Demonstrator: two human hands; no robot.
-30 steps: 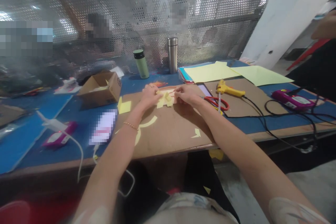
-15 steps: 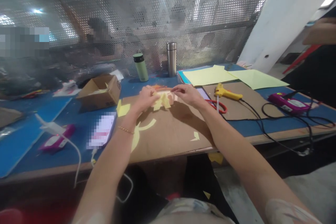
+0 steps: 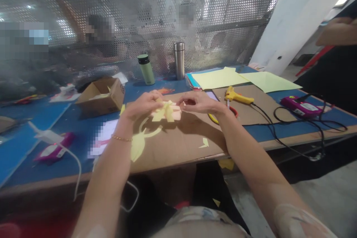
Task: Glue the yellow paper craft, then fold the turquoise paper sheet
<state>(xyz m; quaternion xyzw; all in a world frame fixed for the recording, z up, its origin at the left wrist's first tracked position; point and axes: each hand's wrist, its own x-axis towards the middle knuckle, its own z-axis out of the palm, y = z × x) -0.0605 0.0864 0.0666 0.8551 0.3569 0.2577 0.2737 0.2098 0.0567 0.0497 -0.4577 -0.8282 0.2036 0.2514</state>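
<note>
A folded paper cutout point(image 3: 166, 112), pale yellow with pinkish parts and several strips sticking out, is between my hands just above a brown cardboard sheet point(image 3: 178, 148). My left hand point(image 3: 145, 104) grips its left side with bent fingers. At its right edge, the thumb and fingertips of my right hand point(image 3: 197, 102) are pinched together on it. Curved yellow paper pieces point(image 3: 138, 143) lie on the cardboard by my left wrist. A small yellow scrap point(image 3: 205, 143) lies towards the right. Scissors point(image 3: 234, 111) with red and yellow handles are partly hidden behind my right wrist.
A yellow glue gun point(image 3: 238, 96) lies on cardboard at the right, its cord running to a purple power box point(image 3: 301, 107). Yellow sheets point(image 3: 223, 78), a steel flask point(image 3: 179, 61), a green bottle point(image 3: 146, 70) and a cardboard box point(image 3: 102, 98) stand or lie behind. A phone point(image 3: 103, 139) is at left.
Both hands have come slightly closer to me with the paper cutout, which shows more of its strips. The whole view has shifted a little, and more of the scissors' yellow handle shows.
</note>
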